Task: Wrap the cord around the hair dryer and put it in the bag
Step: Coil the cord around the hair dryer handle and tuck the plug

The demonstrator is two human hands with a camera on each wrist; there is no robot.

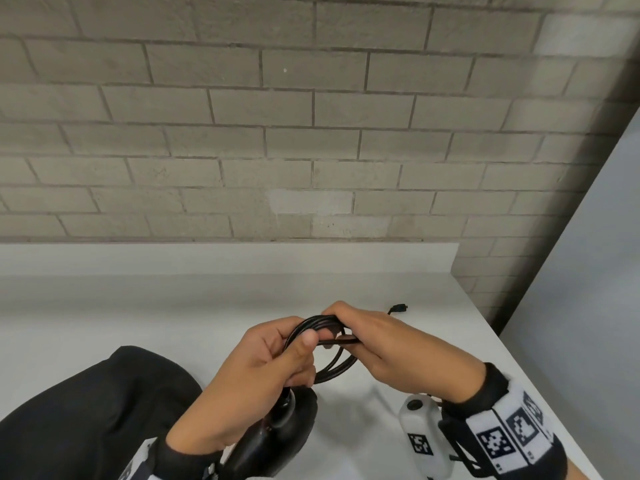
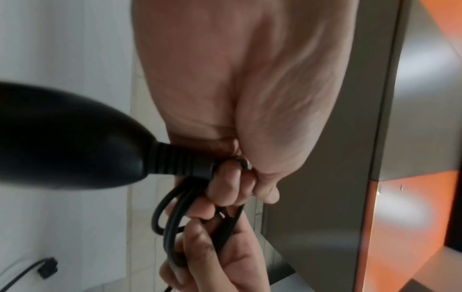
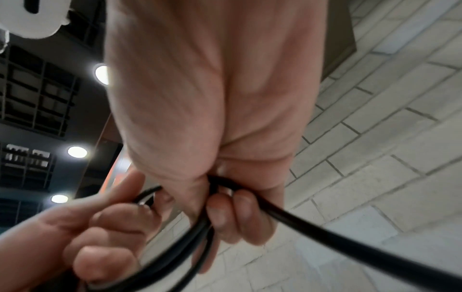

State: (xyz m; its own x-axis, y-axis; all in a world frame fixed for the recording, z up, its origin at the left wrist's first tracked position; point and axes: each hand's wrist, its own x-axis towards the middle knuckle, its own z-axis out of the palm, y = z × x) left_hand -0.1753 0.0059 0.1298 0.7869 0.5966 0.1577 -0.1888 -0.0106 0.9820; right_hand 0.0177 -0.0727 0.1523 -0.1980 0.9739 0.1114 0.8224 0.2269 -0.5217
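Note:
The black hair dryer [image 1: 273, 434] hangs below my left hand [image 1: 256, 368], its body [image 2: 65, 136] ending in a ribbed cord collar. Several loops of the black cord [image 1: 320, 327] are gathered between both hands above the white counter. My left hand [image 2: 240, 177] grips the loops near the collar, thumb pressed over them. My right hand [image 1: 381, 344] holds the other side of the coil, its fingers [image 3: 232, 213] curled round the cord [image 3: 325, 237]. The plug [image 1: 398, 308] lies on the counter beyond the right hand. The black bag [image 1: 90, 410] sits at lower left.
The white counter [image 1: 173, 313] runs to a grey brick wall [image 1: 277, 133] behind. Its right edge [image 1: 519, 362] drops off beside a pale panel. The plug end [image 2: 46, 266] with its cord rests on the counter surface.

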